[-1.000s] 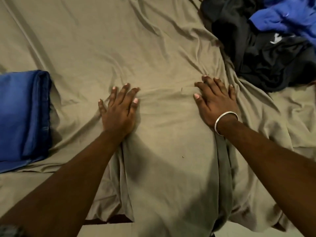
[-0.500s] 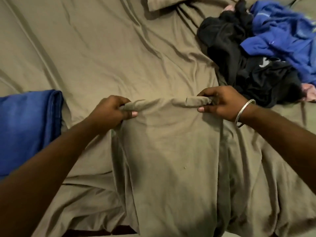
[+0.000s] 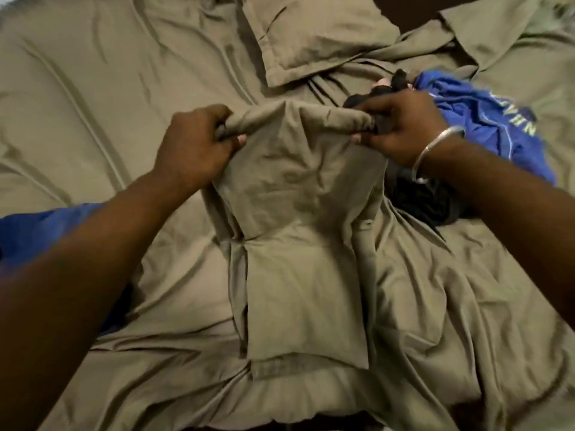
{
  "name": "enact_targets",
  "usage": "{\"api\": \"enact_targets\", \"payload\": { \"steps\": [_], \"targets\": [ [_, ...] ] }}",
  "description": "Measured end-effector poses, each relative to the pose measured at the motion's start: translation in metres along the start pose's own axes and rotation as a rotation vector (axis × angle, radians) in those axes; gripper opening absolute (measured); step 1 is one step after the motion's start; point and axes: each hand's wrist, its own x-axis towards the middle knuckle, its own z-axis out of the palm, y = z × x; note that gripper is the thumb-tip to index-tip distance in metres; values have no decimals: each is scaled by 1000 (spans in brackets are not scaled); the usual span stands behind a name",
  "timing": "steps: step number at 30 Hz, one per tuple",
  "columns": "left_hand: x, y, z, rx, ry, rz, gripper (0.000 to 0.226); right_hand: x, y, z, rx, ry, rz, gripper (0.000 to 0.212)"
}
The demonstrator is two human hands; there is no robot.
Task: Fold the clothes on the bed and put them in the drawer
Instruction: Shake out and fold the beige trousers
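Dim, warm indoor light w/ no glare; soft shadows sit in the sheet (image 3: 93, 98) creases, under the left arm (image 3: 77, 275) and beneath the garment (image 3: 298, 244) edges. Sharpest around the garment's middle; motion blur smears the left arm, the blue cloth (image 3: 485, 126) right of the garment (its lettering only partly legible) and the dark pile (image 3: 426, 203) beside it, which loses nearly all detail. Wide-angle distortion bends the sheet towards the frame edges, far from the garment, and the corners go soft.
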Motion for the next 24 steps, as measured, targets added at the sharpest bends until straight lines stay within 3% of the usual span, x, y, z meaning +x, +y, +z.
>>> {"api": "enact_targets", "payload": {
  "steps": [5,7,10,13,16,18,22,24],
  "targets": [
    [-135,-14,22,-39,-121,154,25,-135,-5,44,102,-124,-170,23],
    [-192,-24,37,-33,-148,264,26,-190,-6,63,88,-189,-220,30],
    [-267,-34,55,19,-151,327,39,-257,-13,90,-14,-140,-294,29],
    [-312,-30,63,10,-133,323,26,-292,-21,109,-36,-116,-293,28],
    [-334,-28,75,38,-376,126,34,-318,-18,124,5,-320,-136,33],
    [-341,-24,79,-2,-483,-56,46,-328,-20,131,-9,-359,-74,41],
    [-324,2,89,-93,-152,-357,36,-294,-58,139,-198,124,-10,33],
    [-306,20,102,-129,-33,-519,40,-268,-71,160,-258,192,3,36]
  ]
}}
